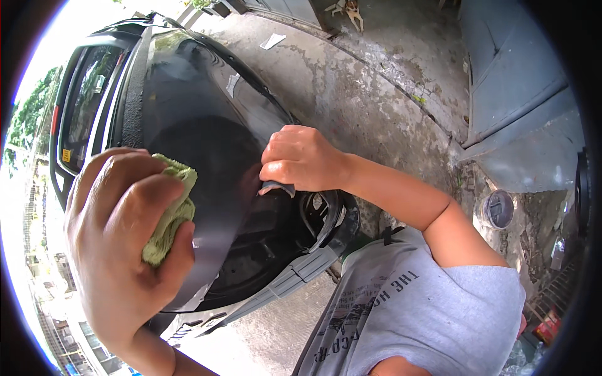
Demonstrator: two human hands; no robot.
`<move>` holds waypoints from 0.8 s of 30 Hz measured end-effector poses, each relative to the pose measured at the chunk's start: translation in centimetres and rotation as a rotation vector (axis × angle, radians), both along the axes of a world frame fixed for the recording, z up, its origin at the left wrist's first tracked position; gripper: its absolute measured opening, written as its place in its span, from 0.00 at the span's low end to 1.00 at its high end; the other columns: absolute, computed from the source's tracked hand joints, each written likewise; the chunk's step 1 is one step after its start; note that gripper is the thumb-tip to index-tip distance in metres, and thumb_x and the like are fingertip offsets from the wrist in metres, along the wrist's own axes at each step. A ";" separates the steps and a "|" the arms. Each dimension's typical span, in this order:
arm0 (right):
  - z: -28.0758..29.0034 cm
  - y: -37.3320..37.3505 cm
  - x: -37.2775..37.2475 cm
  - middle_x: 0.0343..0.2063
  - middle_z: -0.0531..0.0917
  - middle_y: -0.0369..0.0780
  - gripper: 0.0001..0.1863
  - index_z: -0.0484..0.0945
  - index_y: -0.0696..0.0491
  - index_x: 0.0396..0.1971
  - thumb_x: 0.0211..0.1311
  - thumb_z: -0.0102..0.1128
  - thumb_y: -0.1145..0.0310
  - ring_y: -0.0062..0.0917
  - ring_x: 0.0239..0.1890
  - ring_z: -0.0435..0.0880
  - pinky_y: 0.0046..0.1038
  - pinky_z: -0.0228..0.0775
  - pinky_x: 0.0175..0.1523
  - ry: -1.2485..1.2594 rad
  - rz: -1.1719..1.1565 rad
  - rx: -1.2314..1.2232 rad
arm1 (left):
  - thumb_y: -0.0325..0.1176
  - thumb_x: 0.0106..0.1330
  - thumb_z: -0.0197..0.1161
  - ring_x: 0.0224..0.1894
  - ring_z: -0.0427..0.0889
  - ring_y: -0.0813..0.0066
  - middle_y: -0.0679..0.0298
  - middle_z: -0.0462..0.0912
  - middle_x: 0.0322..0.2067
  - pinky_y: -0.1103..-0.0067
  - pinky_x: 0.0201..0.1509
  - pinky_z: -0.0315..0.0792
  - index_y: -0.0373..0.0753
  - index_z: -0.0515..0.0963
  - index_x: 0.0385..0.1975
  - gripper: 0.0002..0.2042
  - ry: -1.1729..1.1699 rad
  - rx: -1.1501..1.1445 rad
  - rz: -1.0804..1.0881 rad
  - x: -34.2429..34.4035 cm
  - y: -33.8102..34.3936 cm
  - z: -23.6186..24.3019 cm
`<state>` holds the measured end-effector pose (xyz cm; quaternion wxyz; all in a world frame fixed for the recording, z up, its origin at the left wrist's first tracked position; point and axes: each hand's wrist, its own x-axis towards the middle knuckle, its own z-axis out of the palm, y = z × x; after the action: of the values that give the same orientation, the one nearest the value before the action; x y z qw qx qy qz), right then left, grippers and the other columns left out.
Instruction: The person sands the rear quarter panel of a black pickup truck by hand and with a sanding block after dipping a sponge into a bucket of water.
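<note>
My left hand (125, 232) is closed round a bunched light-green cloth (170, 213), large in view in front of the car's side. Across the dark glossy hood (194, 141), my right hand (298, 158) is closed, with its fingertips against the hood's edge. From under its fingers sticks a small folded sheet (278, 187), dark grey with a brownish side, like sandpaper. Most of that sheet is hidden by the hand. Just below my right hand is the car's round headlight (320, 213).
The grey bumper grille (295, 272) curves along the car's front. A white paper (273, 41) lies on the concrete ground, and a dog (348, 11) rests at the far end. To the right stand a blue-grey metal gate (514, 81) and a bucket (498, 208).
</note>
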<state>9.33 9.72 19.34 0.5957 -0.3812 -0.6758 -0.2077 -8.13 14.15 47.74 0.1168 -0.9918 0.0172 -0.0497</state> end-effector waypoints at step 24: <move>-21.3 6.9 5.2 0.42 0.80 0.46 0.16 0.73 0.53 0.44 0.65 0.69 0.65 0.50 0.47 0.82 0.44 0.76 0.49 0.412 -0.032 -0.747 | 0.34 0.45 0.67 0.53 0.83 0.43 0.54 0.82 0.46 0.54 0.52 0.79 0.47 0.79 0.48 0.24 0.153 0.025 0.110 2.0 0.5 -1.2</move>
<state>14.49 16.66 -2.00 0.5360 -0.6149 -0.5653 0.1225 -6.13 14.69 46.52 0.1300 -0.9906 -0.0276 0.0331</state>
